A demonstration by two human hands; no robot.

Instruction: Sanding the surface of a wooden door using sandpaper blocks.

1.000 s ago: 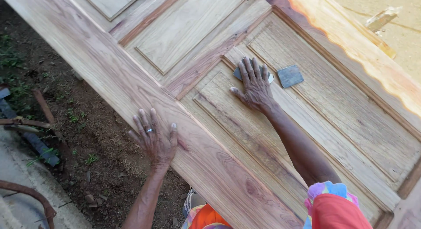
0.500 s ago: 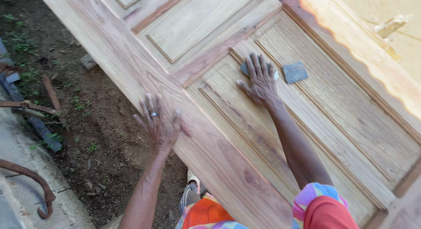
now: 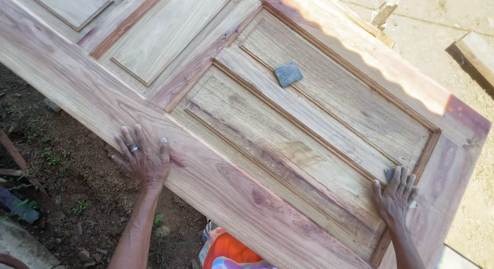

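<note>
A large panelled wooden door (image 3: 247, 125) lies flat and slanted across the view. My left hand (image 3: 143, 157), with a ring on one finger, rests flat with fingers spread on the door's near side rail. My right hand (image 3: 396, 194) presses flat on a small grey piece of sandpaper (image 3: 389, 174) at the lower right corner of the recessed panel; only an edge of that piece shows beyond my fingers. A second loose grey sandpaper square (image 3: 288, 74) lies on the panel farther up, apart from both hands.
Bare dirt ground (image 3: 56, 197) with small weeds and scraps of metal lies left of the door. Pale sunlit ground and a wooden block (image 3: 476, 53) are at the upper right. Orange clothing (image 3: 229, 251) shows at the bottom.
My right hand has slid down the panel with its sandpaper from beside the loose grey square to the lower right corner. The left hand stays on the rail. The view shifted.
</note>
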